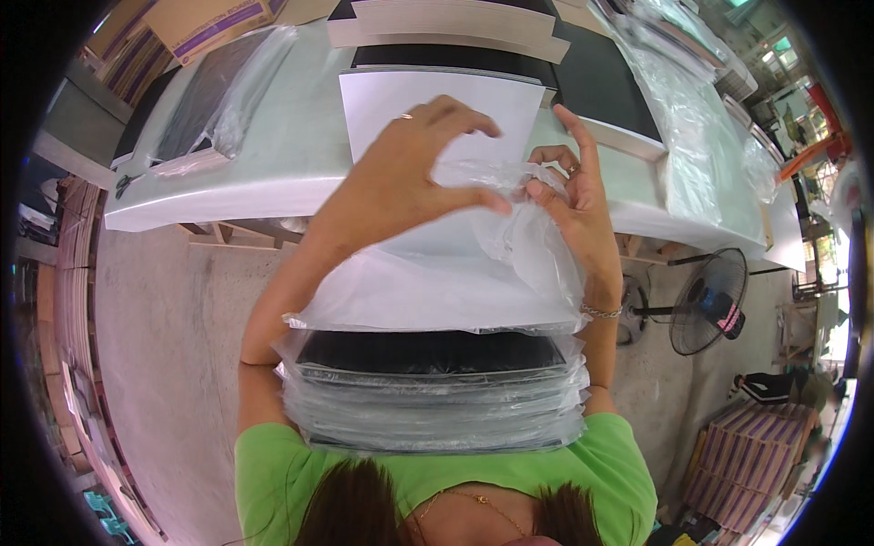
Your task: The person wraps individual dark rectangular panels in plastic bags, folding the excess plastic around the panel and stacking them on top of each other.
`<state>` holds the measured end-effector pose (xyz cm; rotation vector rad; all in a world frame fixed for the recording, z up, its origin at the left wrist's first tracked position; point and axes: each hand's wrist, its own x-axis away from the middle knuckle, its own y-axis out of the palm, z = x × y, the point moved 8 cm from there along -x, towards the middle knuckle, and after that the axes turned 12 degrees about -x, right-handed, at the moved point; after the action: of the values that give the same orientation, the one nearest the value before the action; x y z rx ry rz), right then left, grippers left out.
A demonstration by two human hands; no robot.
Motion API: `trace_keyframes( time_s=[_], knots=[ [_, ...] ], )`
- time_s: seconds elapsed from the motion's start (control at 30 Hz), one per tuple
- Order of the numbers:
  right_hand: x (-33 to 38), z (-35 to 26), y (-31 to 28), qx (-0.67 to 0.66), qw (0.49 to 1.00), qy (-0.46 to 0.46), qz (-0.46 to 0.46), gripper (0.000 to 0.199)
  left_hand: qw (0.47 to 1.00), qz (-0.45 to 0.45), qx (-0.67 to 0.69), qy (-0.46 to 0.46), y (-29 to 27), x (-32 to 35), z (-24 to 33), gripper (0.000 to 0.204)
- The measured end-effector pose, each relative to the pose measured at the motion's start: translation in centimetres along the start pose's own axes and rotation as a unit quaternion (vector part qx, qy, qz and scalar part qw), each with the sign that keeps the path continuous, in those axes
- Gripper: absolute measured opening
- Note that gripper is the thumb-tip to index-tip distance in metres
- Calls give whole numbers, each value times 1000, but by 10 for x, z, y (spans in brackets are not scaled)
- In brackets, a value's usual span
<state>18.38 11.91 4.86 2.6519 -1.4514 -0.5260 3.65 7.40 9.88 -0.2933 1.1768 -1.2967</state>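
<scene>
My right hand (581,202) pinches the edge of a clear plastic bag (533,250) between thumb and fingers, its index finger stretched upward. Over the bag's mouth, my left hand (405,173) is open, with thumb and fingers apart and curved. A white board (387,105) is partly inside the bag, its far part sticking out bare. Beneath them, close to my chest, lies a stack of plastic-wrapped black boards (437,409).
On the white-covered table (291,118) ahead are stacked boards (455,23), a thick black-topped stack (605,86) and a wrapped dark board (214,100). Scissors (125,184) lie at the left edge. A fan (710,300) stands at the right, near striped stacked boxes (751,464).
</scene>
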Motion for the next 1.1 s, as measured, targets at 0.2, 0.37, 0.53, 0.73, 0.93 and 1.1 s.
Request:
trace_keyframes(
  time_s=[0.2,0.37,0.53,0.73,0.93,1.1],
  knots=[
    [-2,3,1,10,1000,-3,9,69,997,-31,-50,40,14,-6,-2,15],
    [-4,-1,-9,164,984,-52,41,61,975,-100,162,-111,32,0,-29,14],
    [-2,-22,12,277,949,-150,0,46,901,-212,352,-142,64,10,-33,25],
    [8,-34,16,336,920,-201,6,38,827,-197,470,-239,72,19,-30,23],
    [13,-31,17,308,926,-220,1,43,825,-227,472,-213,78,23,-24,26],
    [17,-31,17,334,906,-259,-19,45,802,-215,497,-250,78,26,-20,24]
  ],
)
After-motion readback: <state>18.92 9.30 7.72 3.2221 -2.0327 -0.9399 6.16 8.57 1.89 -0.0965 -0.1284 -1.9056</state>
